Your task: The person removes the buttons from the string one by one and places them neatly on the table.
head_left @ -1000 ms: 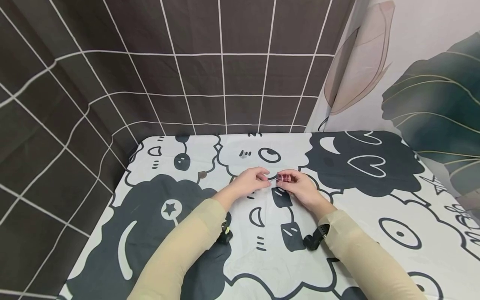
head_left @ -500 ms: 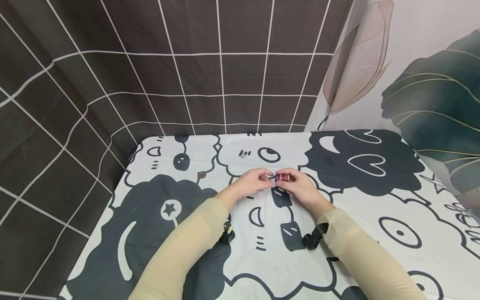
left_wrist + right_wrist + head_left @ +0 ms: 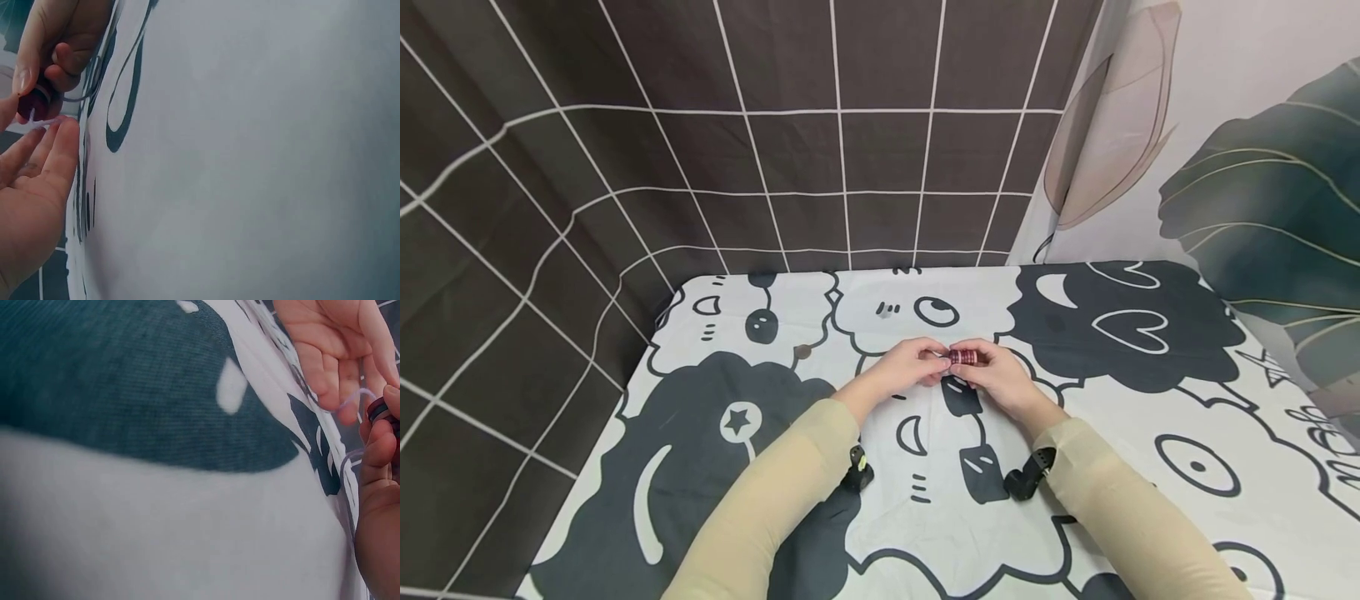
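Observation:
My right hand (image 3: 1000, 379) grips a small dark red cylinder (image 3: 964, 357) with pale bands, held sideways between thumb and fingers. A thin pale purple cord (image 3: 355, 395) shows at the cylinder's left end. My left hand (image 3: 910, 367) is close against that end, its fingertips on the cord. In the left wrist view, the cord (image 3: 47, 122) crosses the left fingertips, and a dark red end (image 3: 32, 107) faces the left thumb. Another length of cord (image 3: 345, 464) hangs below the right hand. The cylinder's far side is hidden by the right fingers.
Both hands are above a bed-like surface covered with a black-and-white cartoon cloth (image 3: 917, 533). A dark curtain with white grid lines (image 3: 790, 150) rises behind and at left. A leaf-patterned curtain (image 3: 1262, 200) hangs at right. A black device (image 3: 1030, 475) sits on the right wrist.
My left hand has moved slightly right, closing the gap to the cylinder's end. The right hand and cylinder have shifted only slightly left.

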Demonstrator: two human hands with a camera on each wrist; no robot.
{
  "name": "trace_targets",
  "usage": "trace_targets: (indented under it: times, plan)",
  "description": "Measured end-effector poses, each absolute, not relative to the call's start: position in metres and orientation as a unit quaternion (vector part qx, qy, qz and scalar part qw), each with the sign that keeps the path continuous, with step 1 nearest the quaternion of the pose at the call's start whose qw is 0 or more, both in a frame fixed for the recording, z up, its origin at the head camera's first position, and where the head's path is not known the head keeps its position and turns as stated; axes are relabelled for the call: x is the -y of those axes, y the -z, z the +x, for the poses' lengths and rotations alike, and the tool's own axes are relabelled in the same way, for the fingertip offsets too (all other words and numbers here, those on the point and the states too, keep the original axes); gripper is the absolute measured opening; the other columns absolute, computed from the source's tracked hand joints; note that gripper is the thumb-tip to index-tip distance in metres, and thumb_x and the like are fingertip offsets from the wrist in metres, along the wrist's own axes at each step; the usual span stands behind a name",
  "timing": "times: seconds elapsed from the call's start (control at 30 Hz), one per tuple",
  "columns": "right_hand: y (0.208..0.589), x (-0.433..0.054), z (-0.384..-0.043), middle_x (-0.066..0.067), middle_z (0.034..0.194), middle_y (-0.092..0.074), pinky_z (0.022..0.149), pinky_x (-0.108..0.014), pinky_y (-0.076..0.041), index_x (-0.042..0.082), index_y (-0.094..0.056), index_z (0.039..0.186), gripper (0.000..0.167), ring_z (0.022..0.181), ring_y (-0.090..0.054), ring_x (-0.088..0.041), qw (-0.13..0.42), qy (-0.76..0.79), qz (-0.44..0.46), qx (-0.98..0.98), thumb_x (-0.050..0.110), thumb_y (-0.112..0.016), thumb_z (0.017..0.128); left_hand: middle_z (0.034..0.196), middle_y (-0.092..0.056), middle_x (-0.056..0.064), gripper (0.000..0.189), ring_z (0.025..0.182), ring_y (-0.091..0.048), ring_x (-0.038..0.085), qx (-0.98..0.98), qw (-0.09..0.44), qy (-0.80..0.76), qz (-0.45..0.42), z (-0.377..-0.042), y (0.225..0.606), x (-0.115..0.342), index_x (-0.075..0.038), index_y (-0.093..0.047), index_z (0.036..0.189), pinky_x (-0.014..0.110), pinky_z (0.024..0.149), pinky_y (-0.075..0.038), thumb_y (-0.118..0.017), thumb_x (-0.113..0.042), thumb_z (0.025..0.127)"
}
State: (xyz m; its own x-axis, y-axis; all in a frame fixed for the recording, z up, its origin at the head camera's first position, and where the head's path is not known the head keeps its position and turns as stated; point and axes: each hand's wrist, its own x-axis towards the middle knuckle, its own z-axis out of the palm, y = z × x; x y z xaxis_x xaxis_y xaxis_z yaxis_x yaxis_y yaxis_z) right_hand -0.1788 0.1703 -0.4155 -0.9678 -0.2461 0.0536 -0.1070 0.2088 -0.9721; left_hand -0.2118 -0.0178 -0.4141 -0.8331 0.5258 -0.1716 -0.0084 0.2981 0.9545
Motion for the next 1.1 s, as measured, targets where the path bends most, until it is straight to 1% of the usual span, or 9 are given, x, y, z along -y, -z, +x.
trace_targets:
  times: [0.13, 0.27, 0.43, 0.6, 0.7, 0.87, 0.93, 1.1]
  plan:
    - [0.43, -0.173, -0.186, -0.004, 0.088, -0.061, 0.055, -0.022, -0.046, -0.005, -0.06, 0.115, 0.037, 0.062, -0.054, -0.011, 0.052, 0.613, -0.113, -0.78, 0.004, -0.071, 0.081, 0.088, -0.065, 0.008, 0.032, 0.079, -0.066, 0.02, -0.767, 0.236, -0.574, 0.164, -0.212, 0.414, 0.016, 0.0, -0.057, 0.12, 0.027, 0.071, -0.054, -0.06, -0.016, 0.092]
    - [0.436, -0.174, -0.189, -0.004, 0.09, -0.061, 0.056, -0.022, -0.047, -0.003, -0.061, 0.115, 0.037, 0.063, -0.055, -0.011, 0.042, 0.605, -0.117, -0.787, 0.006, -0.071, 0.081, 0.087, -0.065, 0.008, 0.033, 0.078, -0.066, 0.02, -0.766, 0.238, -0.575, 0.162, -0.212, 0.415, 0.015, 0.001, -0.056, 0.12, 0.027, 0.071, -0.054, -0.061, -0.016, 0.092]
    - [0.438, -0.175, -0.189, -0.005, 0.095, -0.061, 0.06, -0.022, -0.048, -0.004, -0.059, 0.116, 0.038, 0.067, -0.056, -0.012, 0.055, 0.618, -0.114, -0.776, 0.006, -0.071, 0.081, 0.09, -0.066, 0.009, 0.031, 0.077, -0.066, 0.018, -0.758, 0.241, -0.587, 0.152, -0.212, 0.418, 0.013, 0.001, -0.056, 0.118, 0.027, 0.071, -0.054, -0.061, -0.015, 0.092]
    - [0.438, -0.175, -0.189, -0.006, 0.095, -0.06, 0.061, -0.021, -0.049, -0.008, -0.056, 0.118, 0.039, 0.067, -0.057, -0.011, 0.075, 0.636, -0.112, -0.759, 0.001, -0.069, 0.082, 0.092, -0.066, 0.009, 0.03, 0.076, -0.065, 0.017, -0.751, 0.238, -0.599, 0.142, -0.213, 0.422, 0.012, 0.002, -0.057, 0.116, 0.028, 0.071, -0.054, -0.061, -0.015, 0.092]
    - [0.435, -0.175, -0.188, -0.006, 0.095, -0.059, 0.061, -0.021, -0.048, -0.009, -0.055, 0.118, 0.038, 0.066, -0.057, -0.011, 0.081, 0.644, -0.109, -0.753, -0.003, -0.067, 0.082, 0.092, -0.066, 0.009, 0.03, 0.076, -0.065, 0.017, -0.751, 0.234, -0.603, 0.137, -0.211, 0.421, 0.011, 0.002, -0.057, 0.115, 0.028, 0.071, -0.054, -0.062, -0.015, 0.091]
    - [0.417, -0.17, -0.179, -0.007, 0.095, -0.059, 0.061, -0.022, -0.048, -0.013, -0.053, 0.117, 0.038, 0.066, -0.056, -0.01, 0.084, 0.636, -0.119, -0.758, -0.005, -0.065, 0.082, 0.09, -0.065, 0.008, 0.028, 0.075, -0.064, 0.016, -0.754, 0.228, -0.601, 0.134, -0.21, 0.419, 0.01, 0.002, -0.057, 0.113, 0.027, 0.071, -0.054, -0.062, -0.014, 0.09]
    - [0.411, -0.168, -0.176, -0.007, 0.095, -0.06, 0.062, -0.021, -0.048, -0.013, -0.053, 0.117, 0.037, 0.066, -0.056, -0.009, 0.086, 0.627, -0.122, -0.765, -0.004, -0.065, 0.083, 0.09, -0.065, 0.008, 0.027, 0.076, -0.064, 0.016, -0.757, 0.227, -0.598, 0.134, -0.209, 0.419, 0.01, 0.001, -0.057, 0.112, 0.027, 0.071, -0.054, -0.062, -0.015, 0.091]
    - [0.41, -0.168, -0.175, -0.009, 0.095, -0.059, 0.062, -0.022, -0.049, -0.012, -0.054, 0.117, 0.037, 0.068, -0.057, -0.011, 0.092, 0.62, -0.124, -0.769, -0.004, -0.065, 0.083, 0.09, -0.065, 0.008, 0.027, 0.077, -0.064, 0.017, -0.764, 0.223, -0.588, 0.147, -0.209, 0.419, 0.011, 0.001, -0.057, 0.111, 0.027, 0.071, -0.054, -0.063, -0.015, 0.09]
